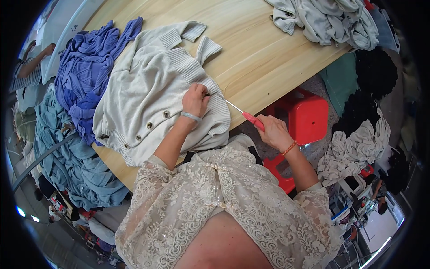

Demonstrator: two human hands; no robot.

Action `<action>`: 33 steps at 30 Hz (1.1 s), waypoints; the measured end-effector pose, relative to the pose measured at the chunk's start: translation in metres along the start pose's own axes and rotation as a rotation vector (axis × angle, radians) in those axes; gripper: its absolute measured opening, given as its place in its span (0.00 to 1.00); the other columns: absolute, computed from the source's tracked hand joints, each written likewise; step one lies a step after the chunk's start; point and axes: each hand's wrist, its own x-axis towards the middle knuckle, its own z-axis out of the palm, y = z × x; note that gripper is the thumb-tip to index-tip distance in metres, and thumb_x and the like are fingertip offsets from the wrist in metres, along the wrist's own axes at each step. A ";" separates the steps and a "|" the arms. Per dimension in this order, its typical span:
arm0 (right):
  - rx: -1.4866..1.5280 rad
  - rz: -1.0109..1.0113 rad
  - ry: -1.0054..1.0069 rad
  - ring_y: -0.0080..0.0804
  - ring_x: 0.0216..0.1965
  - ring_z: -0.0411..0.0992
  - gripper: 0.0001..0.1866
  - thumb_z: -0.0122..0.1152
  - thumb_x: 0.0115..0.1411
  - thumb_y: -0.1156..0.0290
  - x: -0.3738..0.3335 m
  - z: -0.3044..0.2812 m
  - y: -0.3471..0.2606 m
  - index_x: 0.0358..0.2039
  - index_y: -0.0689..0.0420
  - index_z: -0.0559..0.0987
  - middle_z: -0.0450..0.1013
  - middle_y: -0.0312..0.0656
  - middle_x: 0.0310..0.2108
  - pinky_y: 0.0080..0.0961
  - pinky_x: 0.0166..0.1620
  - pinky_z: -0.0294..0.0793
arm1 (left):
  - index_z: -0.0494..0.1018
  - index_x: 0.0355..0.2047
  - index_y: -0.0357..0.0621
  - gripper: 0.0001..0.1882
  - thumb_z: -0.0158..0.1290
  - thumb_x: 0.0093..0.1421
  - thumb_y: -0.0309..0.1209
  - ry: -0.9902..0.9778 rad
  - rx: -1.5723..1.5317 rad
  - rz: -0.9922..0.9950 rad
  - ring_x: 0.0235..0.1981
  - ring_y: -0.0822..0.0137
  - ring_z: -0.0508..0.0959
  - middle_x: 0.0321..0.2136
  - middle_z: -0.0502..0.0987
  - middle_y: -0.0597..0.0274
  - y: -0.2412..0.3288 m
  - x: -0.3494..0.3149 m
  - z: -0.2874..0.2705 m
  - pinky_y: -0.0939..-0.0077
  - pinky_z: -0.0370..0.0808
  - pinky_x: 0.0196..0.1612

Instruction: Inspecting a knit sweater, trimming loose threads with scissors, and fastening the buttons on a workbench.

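Note:
A cream knitted cardigan [139, 80] lies spread on the table in front of me, its ribbed edges toward the right. Several dark-centred buttons [166, 114] run along its near part. My left hand [195, 101] rests on the ribbed band with its fingers closed, pinching the knit; the exact spot between the fingertips is hidden. In my right hand [274, 133], just off the table's near edge, is a tool with a red handle [253, 120] and a long thin metal shaft. That shaft points up and left toward my left hand. Its tip is too fine to make out.
Purple garments [85, 67] are heaped left of the cardigan on the wooden table [242, 49], with blue-green ones [76, 166] beside the table. Another cream pile [322, 22] sits far right. Red stools [309, 121] stand below the right edge. A person's arm [33, 67] shows far left.

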 end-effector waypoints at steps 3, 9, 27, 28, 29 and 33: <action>-0.007 0.004 -0.076 0.51 0.32 0.74 0.10 0.55 0.56 0.64 0.004 -0.003 -0.005 0.34 0.56 0.75 0.74 0.51 0.27 0.45 0.37 0.72 | 0.71 0.29 0.42 0.11 0.60 0.45 0.24 0.022 -0.063 0.018 0.30 0.57 0.75 0.28 0.72 0.58 -0.003 0.000 0.000 0.66 0.71 0.33; -0.035 -0.083 -0.166 0.51 0.33 0.74 0.12 0.55 0.56 0.62 0.015 -0.002 -0.005 0.33 0.58 0.75 0.75 0.51 0.25 0.43 0.37 0.72 | 0.72 0.24 0.41 0.07 0.57 0.43 0.20 -0.013 -0.177 0.025 0.29 0.56 0.74 0.26 0.73 0.58 -0.008 -0.003 0.000 0.66 0.70 0.32; 0.037 0.081 0.041 0.52 0.36 0.75 0.13 0.53 0.56 0.61 -0.020 0.058 -0.052 0.31 0.58 0.78 0.75 0.54 0.29 0.45 0.40 0.73 | 0.75 0.30 0.36 0.04 0.54 0.52 0.19 -0.012 -0.379 0.287 0.33 0.63 0.77 0.31 0.77 0.55 -0.048 -0.003 0.008 0.76 0.73 0.39; 0.039 0.088 0.067 0.52 0.36 0.75 0.13 0.53 0.55 0.61 -0.028 0.065 -0.055 0.30 0.58 0.77 0.75 0.53 0.29 0.45 0.40 0.72 | 0.75 0.32 0.36 0.05 0.53 0.53 0.19 -0.002 -0.401 0.324 0.34 0.61 0.77 0.31 0.77 0.55 -0.053 -0.005 0.006 0.75 0.73 0.41; 0.037 0.079 0.090 0.51 0.35 0.75 0.12 0.53 0.55 0.62 -0.035 0.073 -0.060 0.30 0.58 0.77 0.75 0.53 0.29 0.45 0.40 0.72 | 0.75 0.34 0.36 0.07 0.53 0.54 0.19 0.010 -0.368 0.381 0.36 0.60 0.77 0.33 0.76 0.54 -0.059 -0.007 0.007 0.74 0.73 0.41; 0.122 0.182 0.195 0.50 0.39 0.72 0.10 0.54 0.56 0.65 -0.080 0.121 -0.055 0.38 0.54 0.73 0.73 0.48 0.33 0.45 0.41 0.71 | 0.74 0.40 0.40 0.13 0.53 0.52 0.23 -0.005 -0.187 0.503 0.43 0.53 0.73 0.42 0.74 0.53 -0.048 -0.017 0.007 0.66 0.70 0.48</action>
